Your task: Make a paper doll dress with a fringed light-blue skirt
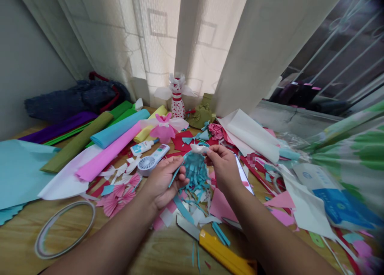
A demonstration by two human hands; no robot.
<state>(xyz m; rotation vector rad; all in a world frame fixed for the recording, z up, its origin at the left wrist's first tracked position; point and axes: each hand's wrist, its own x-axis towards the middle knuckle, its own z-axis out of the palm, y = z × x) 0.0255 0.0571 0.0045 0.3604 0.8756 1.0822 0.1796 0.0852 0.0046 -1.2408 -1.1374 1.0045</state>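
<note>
A teal fringed paper piece (195, 171) with a white top hangs between both hands over the wooden table (27, 227). My left hand (163, 182) is closed, its fingers pinching the fringe's lower left side. My right hand (220, 163) is closed too, pinching the white top of the piece from the right. Cut teal, white and pink paper scraps (192, 211) lie right under the hands.
A yellow utility knife (220, 253) lies at the near edge. Rolls of coloured crepe paper (114, 137), a small white hand fan (151, 161), a glue bottle (143, 147), a tape ring (64, 229), paper dolls (177, 95) and white sheets (255, 135) crowd the table. Curtains hang behind.
</note>
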